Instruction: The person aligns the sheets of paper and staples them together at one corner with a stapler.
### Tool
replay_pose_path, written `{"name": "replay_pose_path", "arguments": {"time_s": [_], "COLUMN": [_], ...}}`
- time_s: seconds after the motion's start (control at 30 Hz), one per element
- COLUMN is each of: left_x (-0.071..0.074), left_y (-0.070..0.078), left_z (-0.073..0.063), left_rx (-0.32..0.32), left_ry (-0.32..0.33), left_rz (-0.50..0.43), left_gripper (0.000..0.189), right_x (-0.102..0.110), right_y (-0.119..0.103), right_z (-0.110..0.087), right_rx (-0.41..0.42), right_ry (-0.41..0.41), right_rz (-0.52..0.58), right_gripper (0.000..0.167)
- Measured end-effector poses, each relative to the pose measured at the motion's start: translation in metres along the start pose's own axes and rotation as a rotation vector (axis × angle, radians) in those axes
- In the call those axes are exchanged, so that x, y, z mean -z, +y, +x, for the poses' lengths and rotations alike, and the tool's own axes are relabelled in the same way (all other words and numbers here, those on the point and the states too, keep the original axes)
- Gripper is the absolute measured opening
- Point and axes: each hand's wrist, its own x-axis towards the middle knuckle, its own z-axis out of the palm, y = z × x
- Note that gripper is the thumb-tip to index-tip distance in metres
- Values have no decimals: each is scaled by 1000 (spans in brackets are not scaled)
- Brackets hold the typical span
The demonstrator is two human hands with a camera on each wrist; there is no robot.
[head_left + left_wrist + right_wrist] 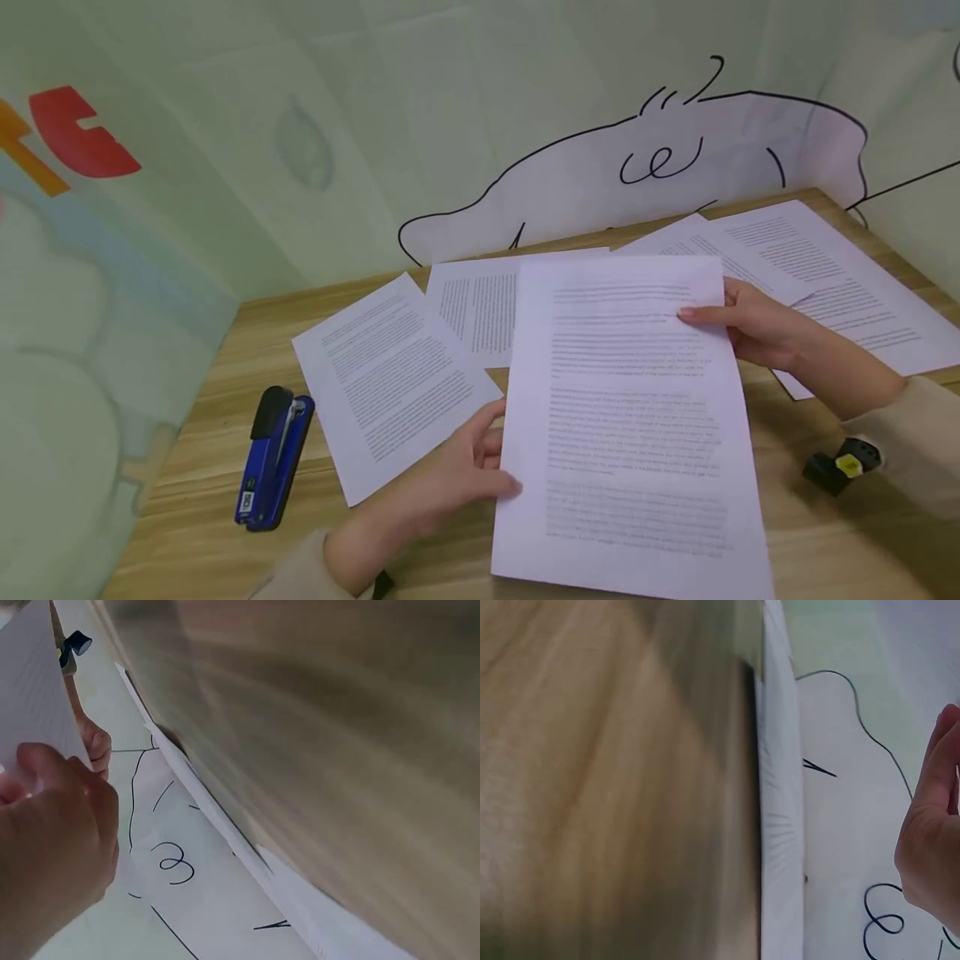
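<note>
Printed paper (pixel 630 433), a sheet or a thin stack, is held up above the table between both hands. My left hand (pixel 457 475) pinches its left edge, thumb on the front and fingers behind. At the upper right edge my right hand (pixel 765 325) grips it the same way, with the thumb over the print. In the left wrist view, the left hand (pixel 60 832) curls over the paper's edge (pixel 37 690). The right wrist view catches only part of the right hand (pixel 934 825) at its border.
A blue and black stapler (pixel 273 458) lies at the left of the wooden table (pixel 202 467). Beside it is a printed sheet (pixel 397 383). Further sheets lie behind the held paper (pixel 472 308) and at the far right (pixel 840 283). A printed curtain (pixel 360 125) hangs along the back.
</note>
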Motion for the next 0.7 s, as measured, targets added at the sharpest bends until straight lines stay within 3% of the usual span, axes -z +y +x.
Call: {"name": "replay_pose_path", "arguments": {"time_s": [0.1, 0.37, 0.7], "left_x": [-3, -6, 19], "left_y": [-9, -29, -19], "left_z": [-8, -17, 1], "left_rx": [37, 112, 177], "left_ry": [-16, 59, 206], "left_rz": [-1, -53, 7], "left_gripper": [81, 77, 78], "right_x": [-5, -16, -27], "right_y": [9, 39, 54], "right_z": [7, 23, 33], "right_rx": [-72, -189, -262], "right_ry": [16, -27, -43], "right_rz": [-61, -98, -120], "right_gripper": [29, 25, 28]}}
